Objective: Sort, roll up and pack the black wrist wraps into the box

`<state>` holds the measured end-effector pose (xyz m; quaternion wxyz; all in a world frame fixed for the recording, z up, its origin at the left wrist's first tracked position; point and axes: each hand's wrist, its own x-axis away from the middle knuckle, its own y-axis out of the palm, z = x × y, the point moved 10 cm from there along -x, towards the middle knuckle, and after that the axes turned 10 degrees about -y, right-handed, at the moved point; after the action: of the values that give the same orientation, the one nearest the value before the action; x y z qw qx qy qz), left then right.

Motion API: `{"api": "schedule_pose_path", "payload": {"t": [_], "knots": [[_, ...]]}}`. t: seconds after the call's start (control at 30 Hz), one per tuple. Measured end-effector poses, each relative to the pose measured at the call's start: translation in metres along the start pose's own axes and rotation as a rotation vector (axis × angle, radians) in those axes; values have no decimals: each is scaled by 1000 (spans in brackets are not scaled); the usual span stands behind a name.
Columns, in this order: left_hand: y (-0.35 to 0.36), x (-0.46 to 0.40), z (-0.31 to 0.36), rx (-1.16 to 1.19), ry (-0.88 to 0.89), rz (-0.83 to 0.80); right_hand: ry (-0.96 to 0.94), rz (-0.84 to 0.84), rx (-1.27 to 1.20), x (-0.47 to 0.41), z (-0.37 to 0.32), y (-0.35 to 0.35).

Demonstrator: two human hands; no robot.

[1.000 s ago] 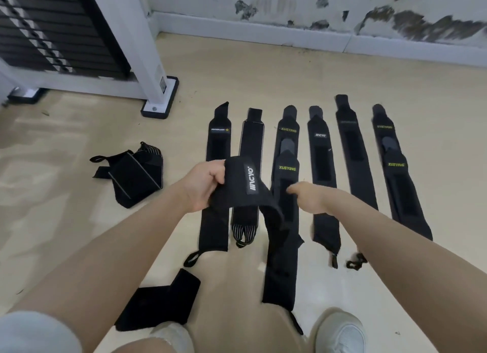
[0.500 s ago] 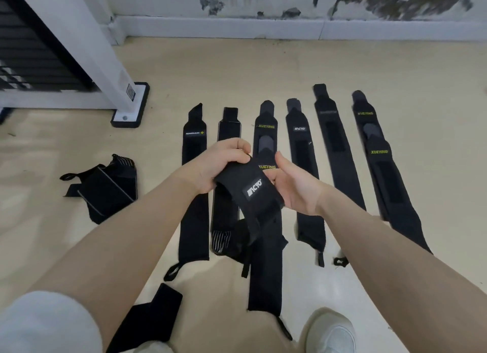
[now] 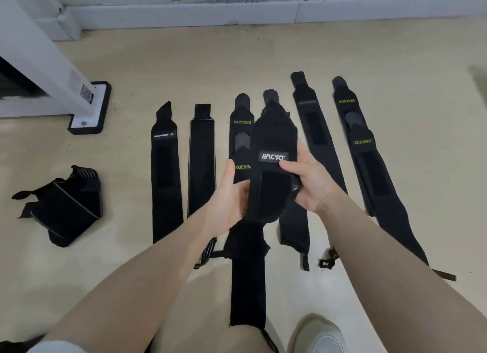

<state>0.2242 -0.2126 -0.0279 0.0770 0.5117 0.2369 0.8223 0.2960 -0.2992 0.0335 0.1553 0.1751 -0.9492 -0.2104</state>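
Wrist wrap (image 3: 272, 168) with the white logo patch is pinched between both hands above the floor, left hand (image 3: 228, 194) gripping its left edge, right hand (image 3: 309, 180) clamped on the right with thumb by the logo. Its tail hangs down. Beyond, more wraps lie flat side by side on the floor (image 3: 131, 68); a crumpled one (image 3: 62, 205) sits off left.

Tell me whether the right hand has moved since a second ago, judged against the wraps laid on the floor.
Yes. The right hand has moved up the row and now grips the held wrap beside its label.
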Motion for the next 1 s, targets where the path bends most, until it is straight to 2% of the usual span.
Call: {"api": "schedule_pose_path", "payload": {"t": [0.1, 0.17, 0.23, 0.33, 0.43, 0.53, 0.63, 0.77, 0.87, 1.0], "knots": [[25, -5, -20, -518, -126, 30, -52, 118, -1, -3, -8, -36], [37, -17, -28, -717, -122, 3, -47, 191, 78, -7, -5, -60], [44, -33, -43, -685, -189, 0, -9, 287, 187, -12, 8, -86], [47, -54, -65, -419, -313, -4, 57, 416, 196, -20, 34, -122], [37, -78, -70, -260, -312, 41, 137, 481, 226, -35, 53, -155], [19, -104, -64, -419, -222, 159, 276, 395, 413, -60, 78, -182], [15, -118, -67, -479, -188, 191, 398, 306, 520, -82, 94, -194], [15, -130, -72, -429, -149, 210, 289, 247, 513, -118, 81, -183], [12, -137, -78, -402, -165, 236, 151, 201, 640, -142, 69, -176], [10, -146, -80, -425, -146, 237, 100, 197, 820, -162, 68, -180]]}}
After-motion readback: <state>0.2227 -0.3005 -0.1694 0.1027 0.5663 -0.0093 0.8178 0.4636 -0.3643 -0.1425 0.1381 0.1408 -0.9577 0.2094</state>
